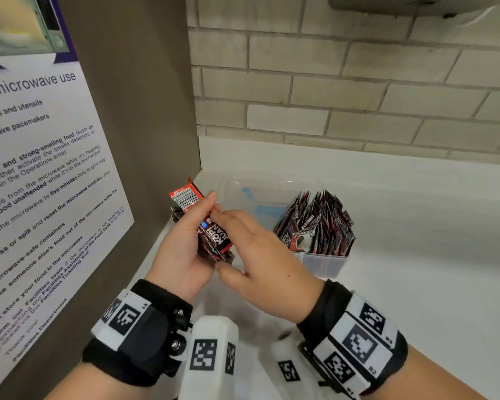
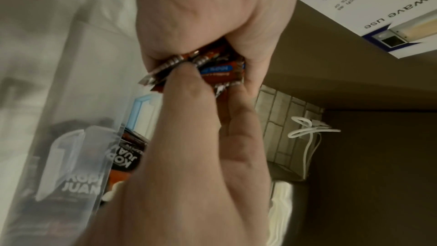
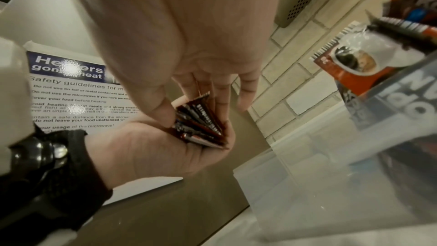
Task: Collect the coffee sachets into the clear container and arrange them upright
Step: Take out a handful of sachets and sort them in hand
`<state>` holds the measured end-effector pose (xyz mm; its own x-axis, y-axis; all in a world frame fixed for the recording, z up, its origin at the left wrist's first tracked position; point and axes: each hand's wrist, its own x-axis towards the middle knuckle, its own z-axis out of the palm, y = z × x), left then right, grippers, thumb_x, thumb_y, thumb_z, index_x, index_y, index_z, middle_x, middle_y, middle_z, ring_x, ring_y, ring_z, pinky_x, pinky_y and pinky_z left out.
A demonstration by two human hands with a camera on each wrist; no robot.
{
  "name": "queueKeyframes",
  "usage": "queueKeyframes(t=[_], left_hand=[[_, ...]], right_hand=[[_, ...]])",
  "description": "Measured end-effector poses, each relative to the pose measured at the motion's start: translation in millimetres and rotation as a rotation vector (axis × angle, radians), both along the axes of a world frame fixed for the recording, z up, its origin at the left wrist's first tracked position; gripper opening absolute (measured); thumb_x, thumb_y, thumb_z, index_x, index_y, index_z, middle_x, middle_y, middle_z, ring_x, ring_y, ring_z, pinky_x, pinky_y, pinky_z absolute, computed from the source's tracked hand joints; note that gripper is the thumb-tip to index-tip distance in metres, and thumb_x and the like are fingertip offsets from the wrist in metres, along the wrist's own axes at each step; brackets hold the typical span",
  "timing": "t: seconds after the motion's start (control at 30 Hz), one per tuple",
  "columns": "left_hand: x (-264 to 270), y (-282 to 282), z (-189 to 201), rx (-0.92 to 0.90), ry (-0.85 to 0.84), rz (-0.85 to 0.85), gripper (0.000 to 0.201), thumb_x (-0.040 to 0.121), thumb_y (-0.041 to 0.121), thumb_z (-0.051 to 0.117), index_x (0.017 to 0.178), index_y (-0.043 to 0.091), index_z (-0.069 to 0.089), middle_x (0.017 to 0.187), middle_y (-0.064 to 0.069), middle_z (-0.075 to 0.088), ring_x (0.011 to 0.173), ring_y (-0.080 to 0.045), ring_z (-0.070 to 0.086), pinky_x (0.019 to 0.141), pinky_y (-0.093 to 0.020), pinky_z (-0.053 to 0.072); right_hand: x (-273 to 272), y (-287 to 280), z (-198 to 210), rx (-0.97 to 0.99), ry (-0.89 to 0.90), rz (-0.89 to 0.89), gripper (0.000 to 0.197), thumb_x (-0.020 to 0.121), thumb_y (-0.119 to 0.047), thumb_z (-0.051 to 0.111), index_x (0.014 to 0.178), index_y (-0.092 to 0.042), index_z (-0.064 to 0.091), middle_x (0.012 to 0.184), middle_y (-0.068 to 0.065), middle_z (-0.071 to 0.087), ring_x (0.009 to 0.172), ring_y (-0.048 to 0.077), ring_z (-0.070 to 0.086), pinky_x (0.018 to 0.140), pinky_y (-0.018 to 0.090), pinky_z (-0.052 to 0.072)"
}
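My left hand [image 1: 185, 241] grips a bundle of red and black coffee sachets [image 1: 211, 235] above the white counter, left of the clear container [image 1: 324, 262]. My right hand [image 1: 254, 249] lies over the bundle, its thumb and fingers pinching the sachets [image 3: 201, 122] from the front. The left wrist view shows the sachet edges [image 2: 208, 68] squeezed between both hands. Several more sachets [image 1: 318, 223] stand upright, fanned out, in the right part of the container; its left part holds none that I can see.
A brown cabinet side [image 1: 133, 111] with a microwave-use poster [image 1: 35, 183] stands close on the left. A tiled wall [image 1: 358, 82] runs behind the white counter [image 1: 430, 241]. A white cable [image 2: 312, 130] hangs by the wall.
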<state>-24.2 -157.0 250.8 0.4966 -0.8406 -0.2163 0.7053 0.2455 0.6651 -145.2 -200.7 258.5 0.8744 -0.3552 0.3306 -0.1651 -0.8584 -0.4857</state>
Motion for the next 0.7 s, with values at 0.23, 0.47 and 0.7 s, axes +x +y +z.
queueKeyframes(t=[0.23,0.47,0.7], left_hand=[[1,5,-18,-0.001,0.007,0.033,0.033,0.076,0.021,0.072,0.108,0.023,0.062,0.086,-0.007,0.068,0.077,-0.021,0.069,0.071,-0.037,0.055],[0,4,-10,-0.056,0.050,0.097,0.026,0.081,0.014,0.068,0.099,0.032,0.061,0.105,-0.012,0.067,0.088,-0.029,0.072,0.078,-0.041,0.058],[-2,-4,-6,-0.123,0.064,0.159,0.041,0.075,0.010,0.072,0.108,0.033,0.061,0.096,-0.008,0.068,0.090,-0.019,0.069,0.092,-0.039,0.053]], right_hand=[[-2,2,-4,-0.119,0.024,0.010,0.078,0.070,-0.029,0.067,0.142,-0.018,0.037,0.144,-0.005,0.032,0.127,0.019,0.039,0.101,0.044,0.039],[-5,1,-10,-0.083,-0.055,0.056,0.053,0.077,-0.024,0.073,0.120,-0.008,0.046,0.122,0.012,0.061,0.105,0.031,0.060,0.083,0.047,0.050],[-6,-6,-14,-0.069,-0.207,0.061,0.040,0.071,-0.014,0.069,0.107,-0.010,0.052,0.120,0.004,0.050,0.095,0.028,0.060,0.071,0.046,0.054]])
